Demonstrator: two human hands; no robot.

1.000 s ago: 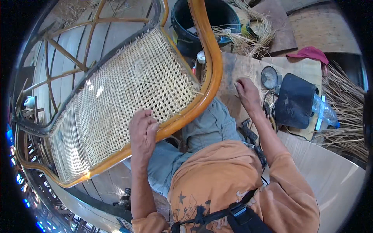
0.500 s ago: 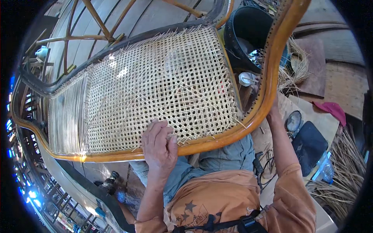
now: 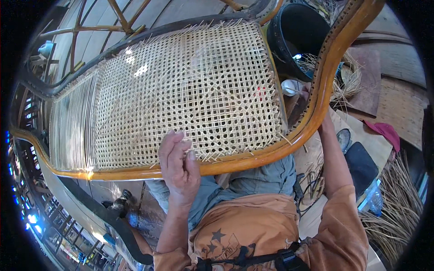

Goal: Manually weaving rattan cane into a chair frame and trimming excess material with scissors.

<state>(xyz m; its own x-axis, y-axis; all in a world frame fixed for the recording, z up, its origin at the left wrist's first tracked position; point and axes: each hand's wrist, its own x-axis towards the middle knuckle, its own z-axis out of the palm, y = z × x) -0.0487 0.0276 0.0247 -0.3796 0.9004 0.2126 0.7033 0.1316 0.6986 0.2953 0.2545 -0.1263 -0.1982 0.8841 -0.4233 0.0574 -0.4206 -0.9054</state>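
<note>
2 bare hands in view. L hand (image 3: 179,168) loosely curled, thumb apart from fingertips, over lower edge of pale woven-cane panel (image 3: 194,95), ctr frame; panel extends up-frame, long axis approx L-R. R hand (image 3: 306,91) farther from it, mostly behind glossy orange-brown curved wood rail (image 3: 324,77), grip: can't tell, near small white round tub (image 3: 288,87). Room: narrow gap btwn panel's right edge & rail, dark round bucket (image 3: 279,49) above.
</note>
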